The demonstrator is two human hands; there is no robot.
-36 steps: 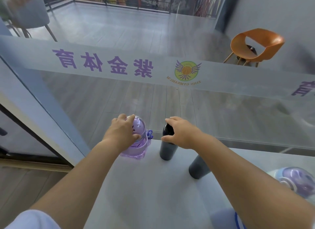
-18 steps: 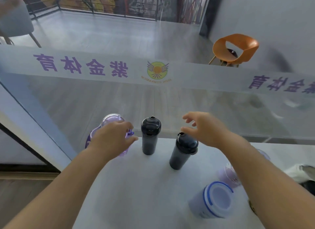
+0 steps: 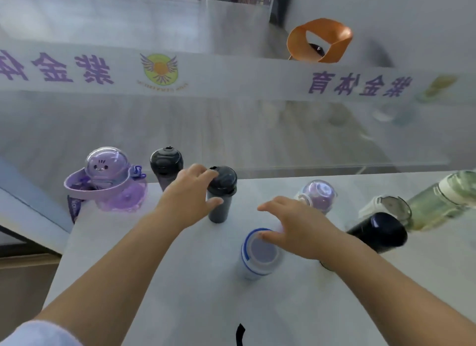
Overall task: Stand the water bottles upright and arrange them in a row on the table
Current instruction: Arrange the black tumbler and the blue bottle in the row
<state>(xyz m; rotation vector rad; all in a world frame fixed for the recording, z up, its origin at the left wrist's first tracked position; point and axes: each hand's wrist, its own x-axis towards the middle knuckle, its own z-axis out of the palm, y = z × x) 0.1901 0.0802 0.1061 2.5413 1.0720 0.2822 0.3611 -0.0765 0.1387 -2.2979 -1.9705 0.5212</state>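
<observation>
Soft, even daylight fills the scene, and the table [image 3: 154, 281] shows only faint shadows. The glass pane [image 3: 257, 139] ahead carries hazy reflections (a milky veil over the floor beyond). Wide-angle distortion bends the edges, and motion blur smears the green bottle [image 3: 438, 201] at right.

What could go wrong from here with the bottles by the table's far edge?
1. The left hand grips the dark bottle up near its lid; a push there could tip it.
2. The purple cartoon bottle stands at the table's far corner with its strap hanging over the edge, so a snag or bump might send it off.
3. The right hand reaches over the blue-rimmed bottle and could knock it.
</observation>
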